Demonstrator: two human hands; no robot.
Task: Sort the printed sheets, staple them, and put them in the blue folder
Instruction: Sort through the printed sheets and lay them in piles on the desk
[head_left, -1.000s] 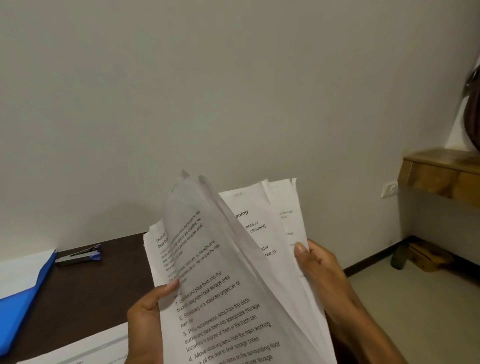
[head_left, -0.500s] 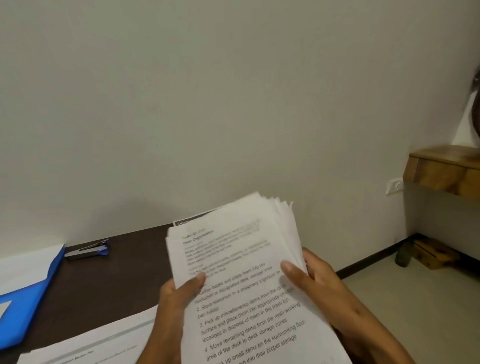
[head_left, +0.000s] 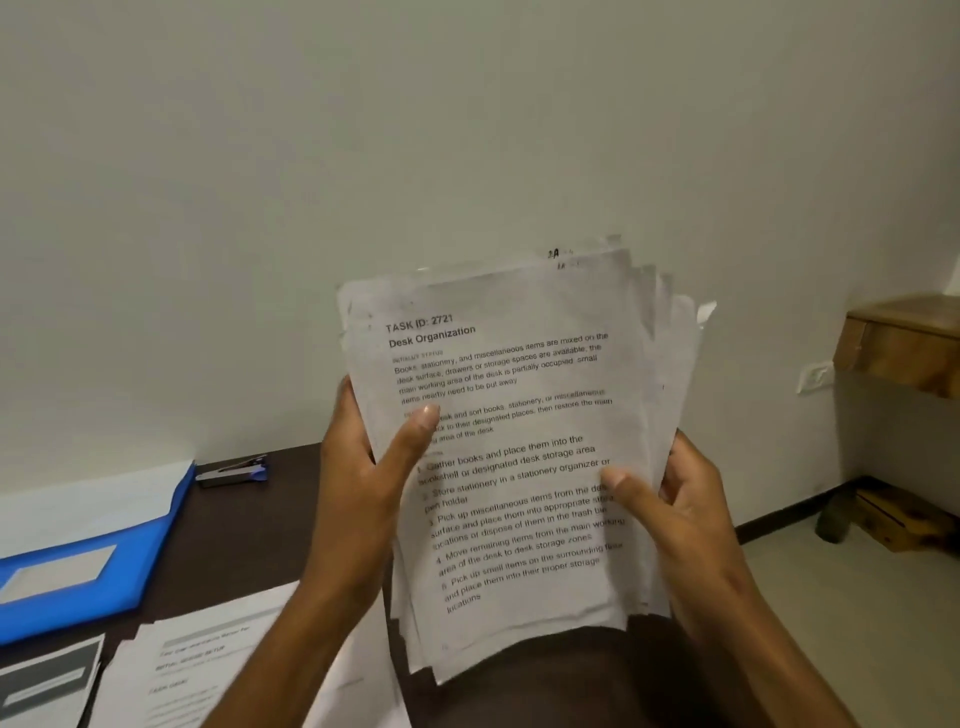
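Both hands, left hand (head_left: 363, 483) and right hand (head_left: 680, 514), had a grip on the paper stack (head_left: 519, 447); it looked light, floppy, best held by its sides.

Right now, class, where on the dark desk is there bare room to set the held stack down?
Bare dark wooden desk shows between the open blue plastic folder, the blue-and-grey stapler and the left hand. The near left is crowded with loose printed sheets.
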